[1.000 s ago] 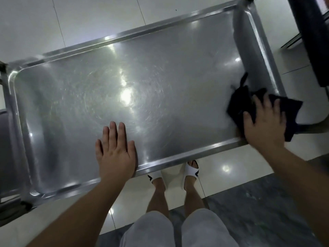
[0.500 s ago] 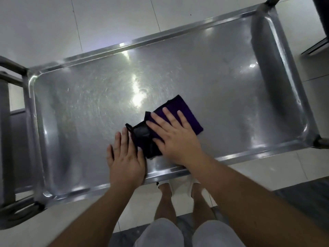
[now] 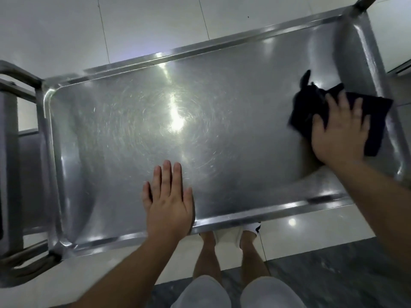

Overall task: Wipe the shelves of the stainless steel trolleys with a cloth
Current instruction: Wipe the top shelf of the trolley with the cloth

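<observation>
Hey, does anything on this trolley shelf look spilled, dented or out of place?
Nothing stands out. The shelf shows only swirl marks and glare. The left hand lies flat near the front rim, and the right hand presses the dark cloth at the right end.

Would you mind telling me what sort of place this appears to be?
Probably a commercial kitchen or similar service area: a stainless steel trolley with a rimmed shelf, a second steel frame beside it, and a glossy tiled floor.
</observation>
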### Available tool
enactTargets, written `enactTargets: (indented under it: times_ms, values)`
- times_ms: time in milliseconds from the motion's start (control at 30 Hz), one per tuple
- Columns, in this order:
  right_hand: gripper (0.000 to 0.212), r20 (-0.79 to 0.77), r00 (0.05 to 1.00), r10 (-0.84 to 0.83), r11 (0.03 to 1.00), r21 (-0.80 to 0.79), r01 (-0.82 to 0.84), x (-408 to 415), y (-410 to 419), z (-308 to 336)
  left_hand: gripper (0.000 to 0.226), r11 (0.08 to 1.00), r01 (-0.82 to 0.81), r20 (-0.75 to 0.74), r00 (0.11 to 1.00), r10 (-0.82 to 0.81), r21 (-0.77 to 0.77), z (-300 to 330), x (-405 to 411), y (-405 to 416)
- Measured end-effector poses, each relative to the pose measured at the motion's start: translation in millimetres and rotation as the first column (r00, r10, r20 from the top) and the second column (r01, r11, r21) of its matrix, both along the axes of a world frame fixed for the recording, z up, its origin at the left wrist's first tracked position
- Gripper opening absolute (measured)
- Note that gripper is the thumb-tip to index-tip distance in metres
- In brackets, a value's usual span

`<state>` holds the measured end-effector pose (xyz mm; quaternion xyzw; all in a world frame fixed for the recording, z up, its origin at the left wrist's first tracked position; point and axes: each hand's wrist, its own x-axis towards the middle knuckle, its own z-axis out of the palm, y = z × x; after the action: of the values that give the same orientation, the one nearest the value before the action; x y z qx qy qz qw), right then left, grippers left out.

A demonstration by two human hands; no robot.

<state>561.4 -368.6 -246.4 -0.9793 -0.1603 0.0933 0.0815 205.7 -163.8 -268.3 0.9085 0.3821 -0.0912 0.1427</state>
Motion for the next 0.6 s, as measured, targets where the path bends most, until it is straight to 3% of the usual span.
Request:
enactTargets:
  times_ms: [100, 200, 300, 433, 500, 600]
  values:
    - [0.063, -0.003, 0.949, 0.316, 0.949, 0.015, -0.316, -71.6, 51.5, -5.0, 0.065, 1.0, 0.017, 0.003, 1.0, -0.017, 0.007, -0.6, -0.5, 0.6]
    - [0.061, 0.016, 0.814, 0.581, 0.813, 0.032, -0.581, -142.6, 118.2, -9.7, 0.064, 1.0, 0.014, 0.003, 1.0, -0.014, 0.025, -3.0, -2.0, 0.0]
    - [0.058, 0.028, 0.701, 0.712, 0.7, 0.048, -0.713, -173.6, 181.0, -8.1, 0.064, 0.999, 0.005, -0.037, 0.999, -0.004, 0.038, -6.2, -1.5, 1.0]
    - [0.057, 0.02, 0.608, 0.794, 0.607, 0.022, -0.794, -146.3, 203.0, -8.3, 0.064, 0.997, 0.027, -0.022, 0.999, -0.026, 0.075, -6.7, -0.4, 2.2]
    - [0.057, 0.018, 0.655, 0.756, 0.654, 0.035, -0.756, -108.0, 192.9, -9.0, 0.064, 0.998, 0.027, 0.003, 1.0, -0.027, 0.064, -5.8, 0.3, 2.1]
    - [0.061, -0.017, 0.87, 0.492, 0.87, 0.035, -0.492, -16.3, 161.3, -8.5, 0.064, 0.999, 0.031, 0.015, 0.999, -0.031, 0.036, -3.9, 0.4, 1.7]
